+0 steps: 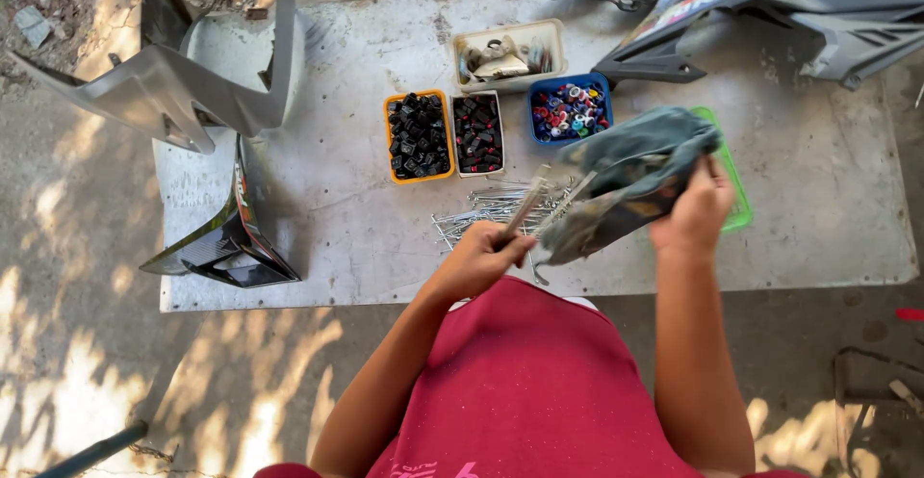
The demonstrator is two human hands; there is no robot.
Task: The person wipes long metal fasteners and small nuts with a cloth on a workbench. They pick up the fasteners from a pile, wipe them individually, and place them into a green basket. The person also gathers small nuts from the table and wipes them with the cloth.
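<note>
Outdoor dirt yard, low grey desk [818, 180] w/ trays of small parts. Left hand [478, 258] clamped on thin metal rod [525, 210]; right hand [695, 213] gripping dark rag [626, 175] wrapped round rod's far end, above loose rod pile [486, 210]. Risk: rag slips, rod drops into pile or knocks orange tray [419, 136].

Trays [420, 137] + spokes [481, 210] block ahead; board [828, 180] right side prob. free.
</note>
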